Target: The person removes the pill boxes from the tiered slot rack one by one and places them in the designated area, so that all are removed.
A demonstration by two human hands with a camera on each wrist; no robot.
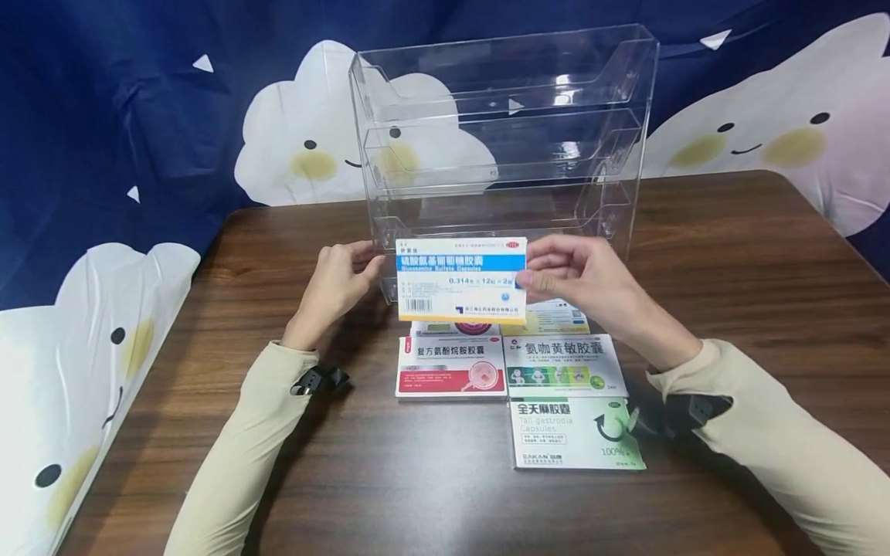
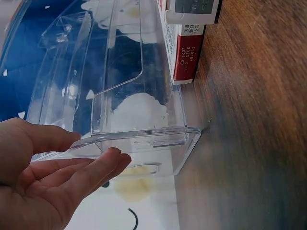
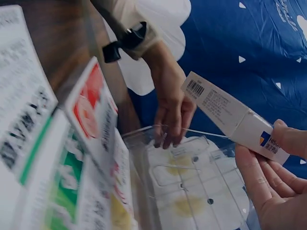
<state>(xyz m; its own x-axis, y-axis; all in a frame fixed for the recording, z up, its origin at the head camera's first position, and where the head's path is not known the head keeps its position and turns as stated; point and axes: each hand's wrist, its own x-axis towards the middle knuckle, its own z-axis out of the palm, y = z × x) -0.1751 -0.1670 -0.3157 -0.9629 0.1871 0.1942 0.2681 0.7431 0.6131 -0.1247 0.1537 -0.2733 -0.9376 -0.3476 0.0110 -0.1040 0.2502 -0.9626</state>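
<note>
A white, blue and yellow medicine box (image 1: 460, 282), labelled as glucosamine sulfate capsules, is held up in front of a clear tiered rack (image 1: 501, 117). My right hand (image 1: 591, 270) pinches the right end of this box between thumb and fingers, its printed face toward the head camera. At the rack's left side, my left hand (image 1: 341, 279) holds the clear side panel (image 2: 144, 136), thumb on one face and fingers on the other. The raised box hides part of the rack's bottom tier and the boxes behind it.
On the brown table (image 1: 389, 479) lie a red-and-white capsule box (image 1: 450, 369), a white box with green pictures (image 1: 565, 367) and a green-and-white box (image 1: 577, 436). Behind them a yellow box (image 1: 556, 318) partly shows. A blue cloud-print cloth (image 1: 160, 93) hangs behind.
</note>
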